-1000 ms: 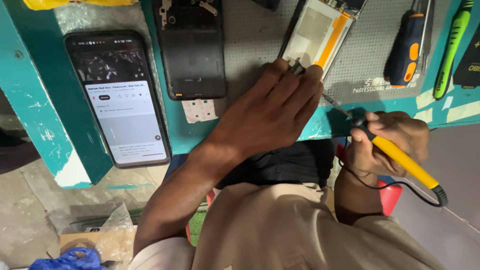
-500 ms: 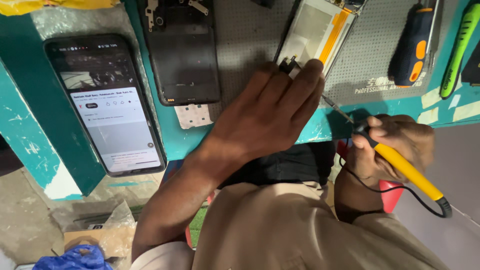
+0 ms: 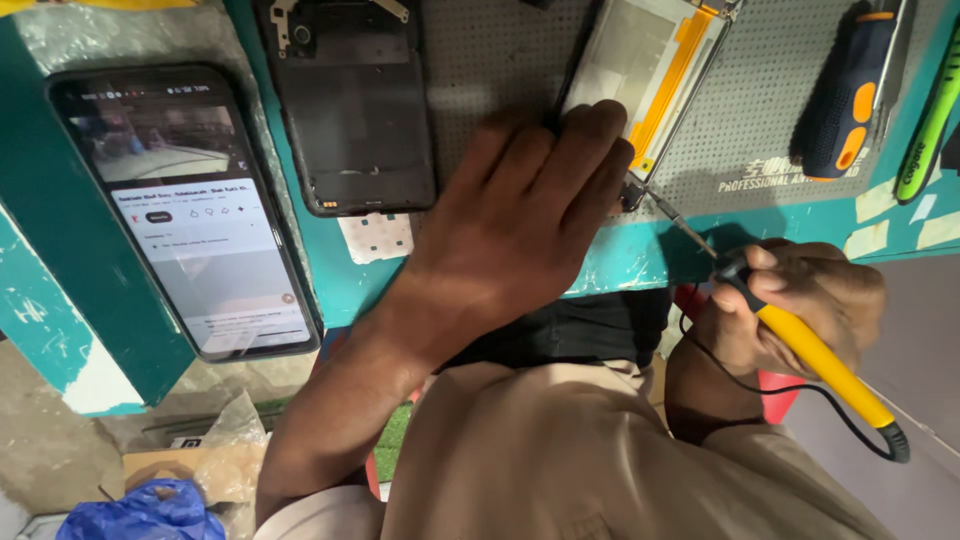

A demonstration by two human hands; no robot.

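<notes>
My left hand (image 3: 520, 220) lies flat on the grey work mat (image 3: 500, 60), fingertips pressing the lower corner of an opened phone frame (image 3: 650, 80) with a white panel and an orange strip. My right hand (image 3: 800, 300) is off the table's front edge, gripping a yellow-handled soldering iron (image 3: 820, 355) like a pen. Its thin metal tip (image 3: 665, 210) reaches the frame's corner, right beside my left fingertips. A black cord runs from the handle's end.
A phone with a lit screen (image 3: 190, 210) lies on the left of the teal table (image 3: 60, 200). Beside it is a black phone back shell (image 3: 350, 110). A blue-and-orange screwdriver (image 3: 845, 100) and a green tube (image 3: 930, 120) lie right. A blue bag (image 3: 140, 510) is below.
The view has drifted a little. My left hand stays pressed on the frame's corner and my right hand keeps the iron's tip at the same spot.
</notes>
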